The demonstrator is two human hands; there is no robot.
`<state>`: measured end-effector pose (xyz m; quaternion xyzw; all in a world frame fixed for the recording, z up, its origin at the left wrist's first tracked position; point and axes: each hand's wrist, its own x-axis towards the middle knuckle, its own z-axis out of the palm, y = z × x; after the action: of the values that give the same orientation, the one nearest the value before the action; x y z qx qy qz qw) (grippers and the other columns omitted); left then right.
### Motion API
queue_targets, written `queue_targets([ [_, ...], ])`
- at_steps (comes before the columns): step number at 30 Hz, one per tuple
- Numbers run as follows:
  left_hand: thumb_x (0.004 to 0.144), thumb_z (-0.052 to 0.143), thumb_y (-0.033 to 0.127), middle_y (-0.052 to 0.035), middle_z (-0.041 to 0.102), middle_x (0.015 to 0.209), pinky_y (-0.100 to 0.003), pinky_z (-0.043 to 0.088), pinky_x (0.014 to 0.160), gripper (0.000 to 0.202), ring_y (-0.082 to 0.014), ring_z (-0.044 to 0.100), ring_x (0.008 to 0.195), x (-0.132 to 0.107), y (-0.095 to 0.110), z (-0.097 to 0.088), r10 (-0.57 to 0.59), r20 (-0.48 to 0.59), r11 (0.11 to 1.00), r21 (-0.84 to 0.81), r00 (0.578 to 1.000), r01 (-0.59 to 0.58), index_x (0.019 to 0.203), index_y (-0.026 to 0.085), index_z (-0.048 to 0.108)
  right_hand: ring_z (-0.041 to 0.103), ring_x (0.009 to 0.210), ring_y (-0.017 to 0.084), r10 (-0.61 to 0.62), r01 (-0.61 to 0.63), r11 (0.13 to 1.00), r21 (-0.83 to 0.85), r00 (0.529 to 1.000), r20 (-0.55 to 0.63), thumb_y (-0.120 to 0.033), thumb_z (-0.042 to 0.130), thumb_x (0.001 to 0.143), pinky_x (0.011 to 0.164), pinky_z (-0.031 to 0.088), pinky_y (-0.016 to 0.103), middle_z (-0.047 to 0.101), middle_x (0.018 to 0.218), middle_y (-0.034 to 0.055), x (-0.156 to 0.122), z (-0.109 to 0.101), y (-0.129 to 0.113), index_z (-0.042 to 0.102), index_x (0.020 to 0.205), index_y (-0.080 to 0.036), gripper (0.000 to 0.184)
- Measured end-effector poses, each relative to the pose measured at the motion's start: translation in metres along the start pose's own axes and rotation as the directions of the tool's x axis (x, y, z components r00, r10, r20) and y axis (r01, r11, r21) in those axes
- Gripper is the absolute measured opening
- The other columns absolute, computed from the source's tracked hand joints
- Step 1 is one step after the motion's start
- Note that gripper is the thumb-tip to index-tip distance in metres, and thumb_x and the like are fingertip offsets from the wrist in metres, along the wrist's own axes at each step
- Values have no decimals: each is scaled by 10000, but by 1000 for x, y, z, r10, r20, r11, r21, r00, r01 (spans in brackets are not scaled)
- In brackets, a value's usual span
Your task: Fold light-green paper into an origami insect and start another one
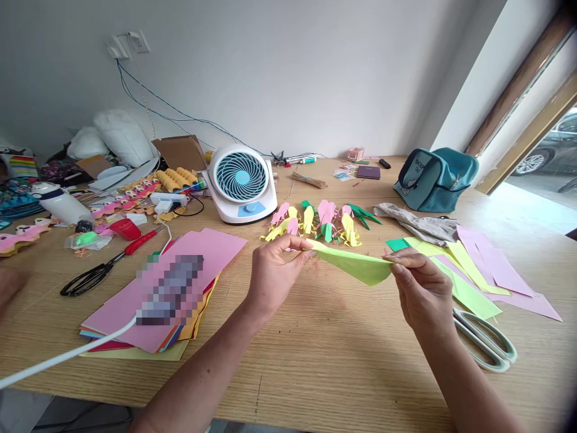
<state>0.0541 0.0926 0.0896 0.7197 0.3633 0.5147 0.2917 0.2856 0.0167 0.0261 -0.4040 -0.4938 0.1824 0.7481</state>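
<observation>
A folded sheet of light green paper (356, 264) is stretched between my two hands above the table. My left hand (277, 267) pinches its left corner between thumb and fingers. At the opposite end, my right hand (421, 285) grips the other corner the same way. The lower edge of the paper comes to a blunt point. Just beyond it stand several folded paper figures (327, 219) in pink, yellow and green. A pair of scissors (487, 340) with pale handles lies by my right wrist, its blades hidden.
Colored paper (216, 243) is stacked at left, with a pixelated object and a white cable on top. Black-handled scissors (97, 276), a white fan (241, 180), a bottle (61, 201), a teal bag (437, 180), a grey cloth (417, 224) and paper pieces (514, 270) surround the work area.
</observation>
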Motion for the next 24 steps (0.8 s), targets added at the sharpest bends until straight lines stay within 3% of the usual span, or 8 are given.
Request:
queue_targets([
  [8,758,748,223,-7,756,793,-294,535,752,70,-183,696,757,-1,0,-2,-16,35,999,-35,999,17,826,204,749,632,866,193,-9,9,1000,25,1000,-6,-216,740,801,787,526,355,644,838,26,0,0,-1,735,836,-280,74],
  [14,806,686,182,-1,707,790,-287,502,771,32,-158,650,763,1,-1,-5,94,90,991,89,991,-102,824,204,700,625,865,189,-46,46,999,-2,999,8,-203,730,807,795,520,346,645,850,29,1,1,-1,737,841,-275,81],
  [18,800,667,153,-31,643,910,-262,483,732,43,-139,601,796,5,0,-8,162,130,977,119,978,-178,785,192,660,617,867,185,-50,50,998,-22,999,8,-217,723,817,776,510,327,650,854,33,2,1,-1,724,830,-257,41],
  [22,814,643,155,-50,684,967,-291,480,843,100,-174,636,960,10,2,-9,122,263,992,-38,957,-117,744,174,575,625,871,185,53,-53,998,-24,999,4,-272,722,827,759,509,314,676,882,35,0,1,-3,692,831,-238,45],
  [24,826,639,184,-51,699,958,-316,470,880,111,-178,644,951,11,3,-9,65,320,994,-99,945,-35,757,170,553,625,838,176,112,-112,993,-30,994,-4,-302,720,830,730,506,299,683,884,34,-2,3,-6,675,826,-231,84],
])
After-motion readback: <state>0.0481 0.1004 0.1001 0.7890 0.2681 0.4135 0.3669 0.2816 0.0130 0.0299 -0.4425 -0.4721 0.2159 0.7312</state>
